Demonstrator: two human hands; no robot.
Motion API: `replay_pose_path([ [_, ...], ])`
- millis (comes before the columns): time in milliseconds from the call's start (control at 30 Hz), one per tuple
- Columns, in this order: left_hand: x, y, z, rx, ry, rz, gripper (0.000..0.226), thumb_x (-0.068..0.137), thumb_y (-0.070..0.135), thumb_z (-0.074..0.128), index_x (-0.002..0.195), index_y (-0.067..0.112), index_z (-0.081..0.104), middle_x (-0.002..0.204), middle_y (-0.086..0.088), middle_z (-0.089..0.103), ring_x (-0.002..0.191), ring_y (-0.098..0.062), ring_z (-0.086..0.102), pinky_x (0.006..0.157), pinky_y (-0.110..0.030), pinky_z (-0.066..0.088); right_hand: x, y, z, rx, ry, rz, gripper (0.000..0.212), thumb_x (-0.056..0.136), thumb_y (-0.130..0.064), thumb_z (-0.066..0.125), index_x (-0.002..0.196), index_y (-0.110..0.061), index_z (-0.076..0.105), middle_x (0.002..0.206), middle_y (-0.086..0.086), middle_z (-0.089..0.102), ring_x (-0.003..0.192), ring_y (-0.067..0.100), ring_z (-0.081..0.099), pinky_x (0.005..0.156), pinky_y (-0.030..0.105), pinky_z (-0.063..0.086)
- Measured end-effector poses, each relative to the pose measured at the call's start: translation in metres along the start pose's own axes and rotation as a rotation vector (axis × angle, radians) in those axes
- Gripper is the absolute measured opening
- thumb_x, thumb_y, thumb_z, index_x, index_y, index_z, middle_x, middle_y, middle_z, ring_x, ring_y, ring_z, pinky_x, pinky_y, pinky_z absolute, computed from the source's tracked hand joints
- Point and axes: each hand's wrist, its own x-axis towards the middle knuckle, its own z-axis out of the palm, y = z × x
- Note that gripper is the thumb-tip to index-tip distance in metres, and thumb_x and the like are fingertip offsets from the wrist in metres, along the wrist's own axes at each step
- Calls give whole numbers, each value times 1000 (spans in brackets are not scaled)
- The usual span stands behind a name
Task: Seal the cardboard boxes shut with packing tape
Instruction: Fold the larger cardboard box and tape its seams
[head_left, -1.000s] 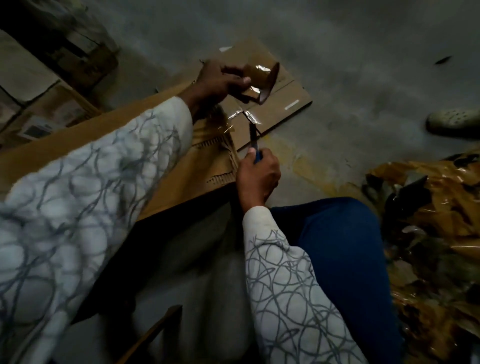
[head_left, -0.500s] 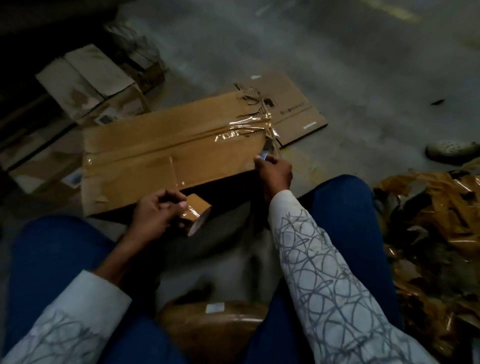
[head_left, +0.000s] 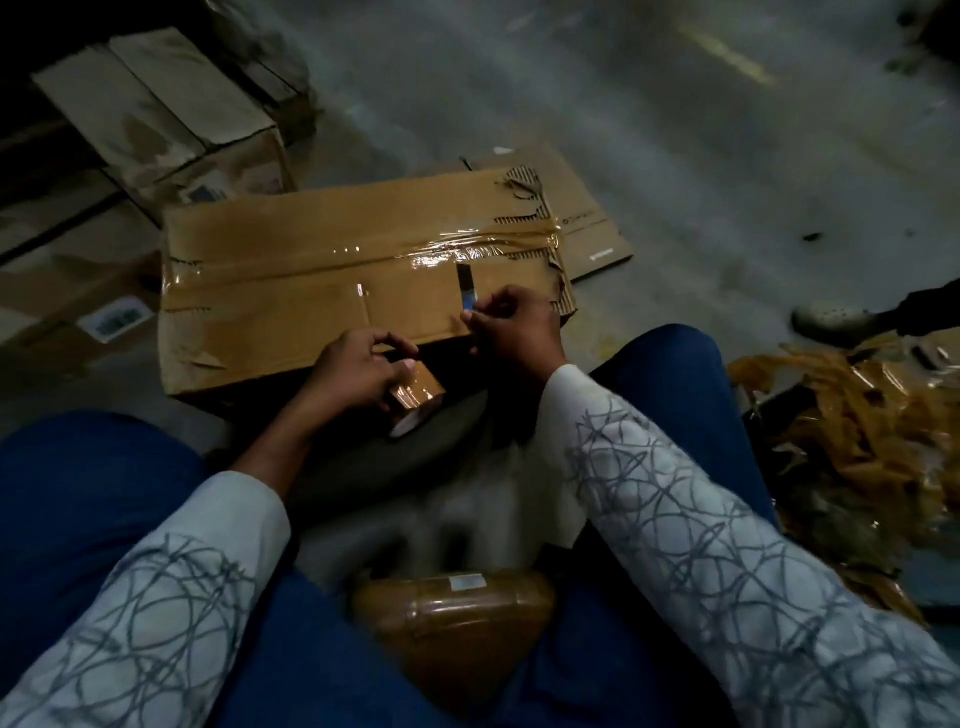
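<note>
Grey concrete floor (head_left: 675, 130) is holding a low cardboard box (head_left: 291, 244). Shiny tape (head_left: 457, 252) is running along the box's middle seam. The left hand (head_left: 358, 371), gripping the tape roll (head_left: 415, 397), is sitting back at the box's near edge after reaching its far end, so that strip looks done. The right hand (head_left: 511, 327) is pinching a small blue cutter (head_left: 469, 300) over the box. Crumpled tape scraps (head_left: 852, 426) are crowding the floor right of the box.

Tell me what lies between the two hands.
Head view: just the near edge of the cardboard box and shadow beneath, between left hand and right hand.
</note>
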Motion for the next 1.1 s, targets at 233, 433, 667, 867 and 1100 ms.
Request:
replay_pose_path([
  [233, 37, 20, 15, -93, -140, 84, 14, 92, 19, 71, 106, 22, 70, 89, -14, 75, 70, -21, 68, 40, -24, 48, 37, -19, -29, -588, -114, -100, 33, 84, -39, 78, 101, -15, 62, 105, 6, 69, 95, 22, 66, 77, 36, 53],
  [433, 66, 36, 27, -159, -187, 107, 29, 90, 25, 73, 119, 23, 69, 87, -3, 73, 41, -6, 55, 37, -22, 43, 78, -23, -63, -814, -127, -71, 35, 90, -42, 71, 109, -13, 69, 113, 7, 70, 98, 19, 62, 80, 31, 49],
  [667, 82, 34, 38, -185, -179, 96, 42, 91, 29, 71, 132, 29, 62, 103, -6, 70, 39, -4, 53, 37, -19, 41, 130, 1, -74, -548, 279, 55, 41, 92, -37, 65, 128, -18, 63, 132, 5, 63, 120, 24, 58, 93, 30, 44],
  [867, 87, 32, 48, -330, -256, 34, 43, 91, 28, 72, 133, 34, 62, 104, -6, 68, 66, -21, 46, 36, -20, 40, 140, 20, -59, -143, 390, 63, 38, 88, -36, 71, 126, -32, 68, 120, -3, 71, 112, 14, 64, 103, 35, 50],
  [1100, 87, 35, 42, -443, -257, 37, 45, 90, 29, 72, 133, 36, 61, 88, -3, 64, 57, -18, 37, 36, -20, 38, 151, 25, -43, -90, 318, -15, 43, 95, -41, 63, 137, -31, 60, 137, 0, 63, 130, 20, 54, 111, 32, 41],
])
